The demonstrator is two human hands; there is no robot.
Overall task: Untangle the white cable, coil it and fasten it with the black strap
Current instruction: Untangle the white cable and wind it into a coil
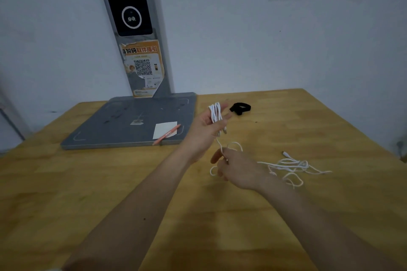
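My left hand [203,131] is raised over the table with several loops of the white cable [215,113] wound around its fingers. From there the cable runs down to my right hand [236,168], which pinches it between thumb and fingers. The remaining cable lies in a loose tangle [290,166] on the wooden table to the right, its plug end pointing away. The black strap [240,108] lies curled on the table just beyond my left hand, untouched.
A grey scale-like platform [123,125] with a tall post [136,28] stands at the back left against the wall. A white paper slip [164,129] and an orange pen [167,134] lie on it. The wooden table [110,193] extends toward me.
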